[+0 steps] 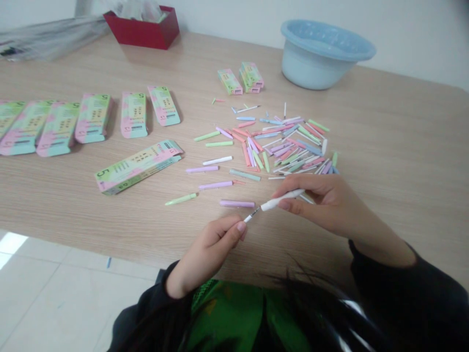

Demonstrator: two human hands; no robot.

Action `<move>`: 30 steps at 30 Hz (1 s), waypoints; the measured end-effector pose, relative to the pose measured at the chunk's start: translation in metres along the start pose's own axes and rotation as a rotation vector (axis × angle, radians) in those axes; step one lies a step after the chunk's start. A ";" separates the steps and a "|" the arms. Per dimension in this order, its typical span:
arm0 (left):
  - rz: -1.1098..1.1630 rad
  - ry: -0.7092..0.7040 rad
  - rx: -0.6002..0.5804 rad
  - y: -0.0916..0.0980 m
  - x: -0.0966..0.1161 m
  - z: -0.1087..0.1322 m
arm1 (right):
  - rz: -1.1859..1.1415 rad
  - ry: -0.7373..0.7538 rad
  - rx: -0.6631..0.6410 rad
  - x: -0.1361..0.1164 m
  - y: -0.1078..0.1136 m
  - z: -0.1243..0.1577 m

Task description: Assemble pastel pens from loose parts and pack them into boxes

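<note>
My right hand (322,200) is closed round a white pen barrel (282,199), held level just above the table's near edge. My left hand (216,242) pinches the thin refill tip (251,216) sticking out of the barrel's left end. Just behind my hands lies a heap of pastel pen parts (289,144): pink, green, purple, blue and white barrels and thin white refills. Several single barrels (216,185) lie scattered to the left of the heap.
A long pastel pen box (137,166) lies left of the loose parts. Several flat pastel boxes (58,124) sit in a row at the far left, three small ones (242,78) behind the heap. A blue basin (324,54) and a red box (144,29) stand at the back.
</note>
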State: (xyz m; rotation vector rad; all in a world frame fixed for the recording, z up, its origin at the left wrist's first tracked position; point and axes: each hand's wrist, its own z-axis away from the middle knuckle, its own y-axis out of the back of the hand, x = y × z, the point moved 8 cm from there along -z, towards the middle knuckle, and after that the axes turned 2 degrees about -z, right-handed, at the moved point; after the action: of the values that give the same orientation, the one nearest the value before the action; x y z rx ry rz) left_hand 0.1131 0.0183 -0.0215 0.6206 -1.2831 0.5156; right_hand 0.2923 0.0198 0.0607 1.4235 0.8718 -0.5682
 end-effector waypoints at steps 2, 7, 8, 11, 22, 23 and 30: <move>-0.008 -0.002 0.002 0.000 0.000 0.000 | 0.002 0.003 0.011 -0.002 0.002 0.000; -0.024 -0.004 -0.008 -0.003 0.001 -0.001 | -0.009 -0.005 -0.005 -0.003 0.002 0.002; -0.030 -0.003 -0.012 -0.003 0.001 -0.001 | -0.009 -0.010 -0.011 -0.003 0.001 0.002; -0.055 0.000 -0.032 -0.006 0.003 -0.002 | -0.028 -0.019 -0.049 -0.005 -0.006 0.002; 0.221 -0.028 -0.273 -0.019 0.015 -0.004 | -0.288 -0.022 -0.046 0.006 -0.025 0.003; 0.267 -0.009 -0.274 -0.019 0.013 -0.006 | -0.295 -0.019 -0.039 0.007 -0.024 0.004; 0.374 0.026 -0.243 -0.018 -0.003 -0.013 | -0.443 0.003 0.043 0.008 -0.025 0.007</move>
State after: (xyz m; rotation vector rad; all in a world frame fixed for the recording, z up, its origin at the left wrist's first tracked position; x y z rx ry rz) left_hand 0.1341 0.0139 -0.0291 0.1687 -1.4188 0.6578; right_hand 0.2788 0.0121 0.0390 1.2723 1.1937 -0.9213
